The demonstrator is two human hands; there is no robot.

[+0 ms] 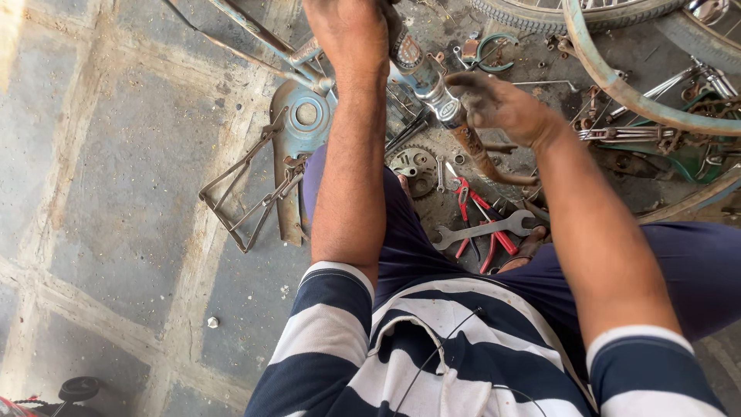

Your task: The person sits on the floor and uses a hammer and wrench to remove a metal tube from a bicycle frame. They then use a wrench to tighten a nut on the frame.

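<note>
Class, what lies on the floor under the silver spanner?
Red-handled pliers lie under the spanner, their handles showing on both sides. Where the spanner crosses them is covered, as is the floor beneath.

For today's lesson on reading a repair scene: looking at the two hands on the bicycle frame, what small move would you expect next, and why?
Probably a small turn by the right hand on the metal fitting at the end of the frame tube. Its fingers already curl around that fitting, while the left hand grips the frame above as if to steady it. The spanner and red pliers lie unused on the floor.
</note>
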